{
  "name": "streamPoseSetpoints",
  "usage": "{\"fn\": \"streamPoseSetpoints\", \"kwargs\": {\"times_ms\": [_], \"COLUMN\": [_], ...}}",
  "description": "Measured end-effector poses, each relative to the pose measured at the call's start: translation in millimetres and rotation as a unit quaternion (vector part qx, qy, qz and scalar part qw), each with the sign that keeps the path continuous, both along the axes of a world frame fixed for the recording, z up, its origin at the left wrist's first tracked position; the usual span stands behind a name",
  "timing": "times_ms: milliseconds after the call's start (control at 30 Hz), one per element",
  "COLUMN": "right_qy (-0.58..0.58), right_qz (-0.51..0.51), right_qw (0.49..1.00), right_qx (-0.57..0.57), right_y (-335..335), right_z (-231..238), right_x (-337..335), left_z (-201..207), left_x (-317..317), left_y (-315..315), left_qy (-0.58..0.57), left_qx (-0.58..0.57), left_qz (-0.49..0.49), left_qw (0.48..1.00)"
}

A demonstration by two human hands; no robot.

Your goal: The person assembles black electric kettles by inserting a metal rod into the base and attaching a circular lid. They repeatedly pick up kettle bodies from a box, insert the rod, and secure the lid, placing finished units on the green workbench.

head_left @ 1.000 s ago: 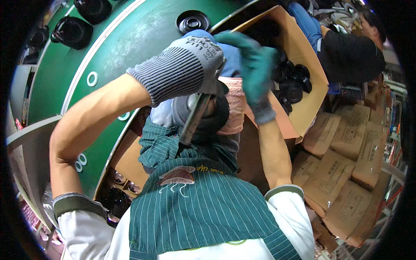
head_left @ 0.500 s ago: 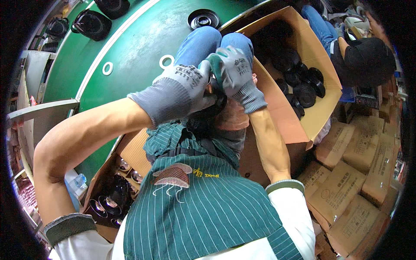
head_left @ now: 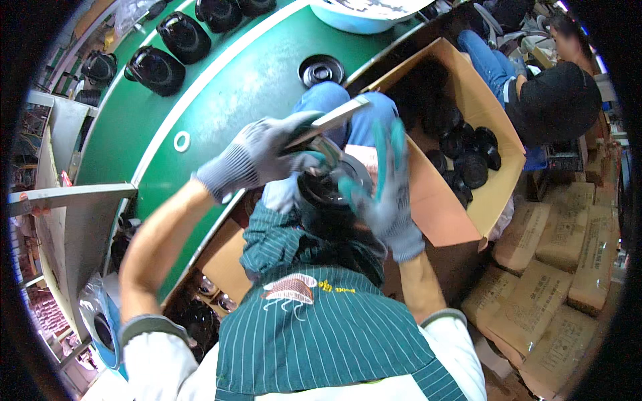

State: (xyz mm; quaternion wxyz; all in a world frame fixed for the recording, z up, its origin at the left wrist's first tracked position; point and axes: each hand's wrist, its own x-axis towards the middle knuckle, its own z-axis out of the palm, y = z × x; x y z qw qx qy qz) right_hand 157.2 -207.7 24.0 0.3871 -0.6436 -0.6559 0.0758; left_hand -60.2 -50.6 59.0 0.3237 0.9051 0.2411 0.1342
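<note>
My left hand point(head_left: 267, 150), in a grey glove, is closed around a pale, flat bar-shaped tool point(head_left: 334, 121) that points up and to the right. Just below it, a glossy black round part point(head_left: 328, 194) rests on my lap, partly covered by both hands. My right hand point(head_left: 388, 194), gloved in grey with green fingertips, is over the part's right side. Its fingers are spread and smeared by motion. Whether the right fingertips touch the part cannot be made out. A black ridged disc point(head_left: 321, 71) lies on the green table beyond my knees.
A white ring point(head_left: 182, 141) and several black pots point(head_left: 157, 70) are on the green table point(head_left: 234, 80). At the far edge stands a light-blue basin point(head_left: 364, 20). An open carton point(head_left: 438, 207) of black parts is at my right, near stacked cartons point(head_left: 521, 301) and another person point(head_left: 558, 100).
My hands were together over my knees and have parted. The right hand has opened and moved lower. A flat bar-shaped tool now shows in my left hand, and the view has shifted.
</note>
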Motion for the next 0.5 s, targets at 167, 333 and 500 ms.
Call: {"fn": "streamPoseSetpoints", "kwargs": {"times_ms": [167, 333, 500], "right_qy": [0.028, 0.084, 0.295], "right_qz": [0.063, 0.060, -0.027], "right_qw": [0.983, 0.983, 0.954], "right_qx": [-0.169, -0.150, -0.046], "right_y": [-21.7, -16.9, 0.5], "right_z": [-0.4, 10.2, 41.8], "right_x": [-19.5, -15.9, -5.5], "left_z": [-78.2, -187.9, -101.8], "left_x": [-81.0, -143.0, -122.8], "left_y": [37.9, 71.8, 31.6], "left_qy": [0.135, 0.187, 0.021], "left_qx": [0.014, 0.146, 0.217], "left_qz": [0.304, 0.384, 0.325], "left_qw": [0.943, 0.893, 0.920]}}
